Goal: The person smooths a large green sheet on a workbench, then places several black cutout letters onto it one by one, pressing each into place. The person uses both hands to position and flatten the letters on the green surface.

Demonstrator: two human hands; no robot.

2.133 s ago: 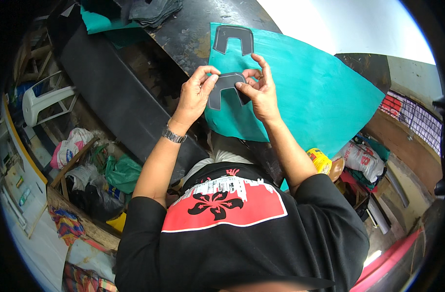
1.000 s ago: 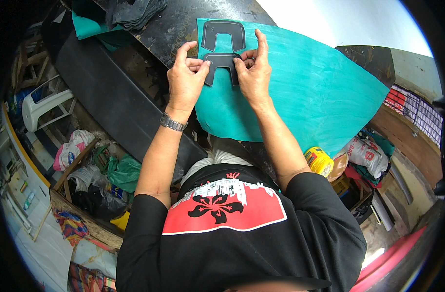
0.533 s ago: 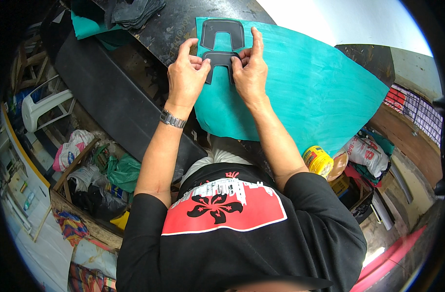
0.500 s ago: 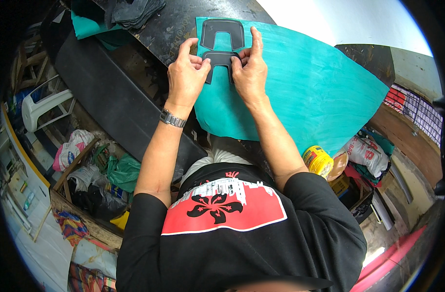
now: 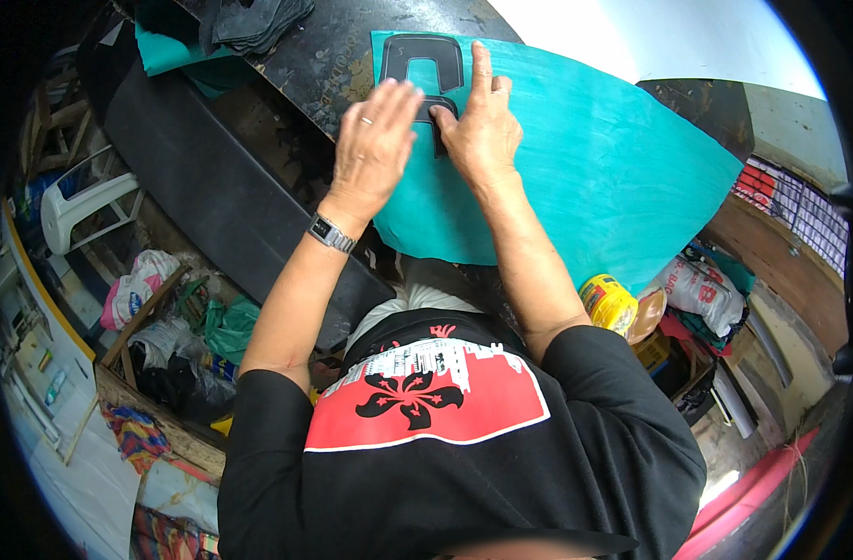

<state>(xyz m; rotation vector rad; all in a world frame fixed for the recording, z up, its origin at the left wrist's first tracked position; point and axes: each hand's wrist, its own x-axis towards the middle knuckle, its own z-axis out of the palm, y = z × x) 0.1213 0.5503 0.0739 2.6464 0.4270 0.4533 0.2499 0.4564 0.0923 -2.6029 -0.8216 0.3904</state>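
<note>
A teal sheet (image 5: 594, 159) lies across the dark worktop. On its far left corner sits a black U-shaped piece (image 5: 422, 44) with a pale line along its border. Just nearer is a second black U-shaped piece (image 5: 439, 142), partly covered by my hands. My left hand (image 5: 374, 145) is laid flat over its left side with the fingers stretched out, slightly blurred. My right hand (image 5: 485, 131) has its thumb on the piece's right upper corner. Its index finger points away over the sheet, and neither hand grips anything.
A stack of dark cut pieces (image 5: 253, 23) rests at the far left of the worktop (image 5: 352, 56). A long black panel (image 5: 211, 205) runs along my left. Near the sheet's right front edge stands a yellow tub (image 5: 608, 303). A white plastic seat (image 5: 76, 215) is further left.
My left hand has let go of the nearer black piece's edge and flattened over it. My right hand has shifted slightly, its thumb still at the piece's right corner.
</note>
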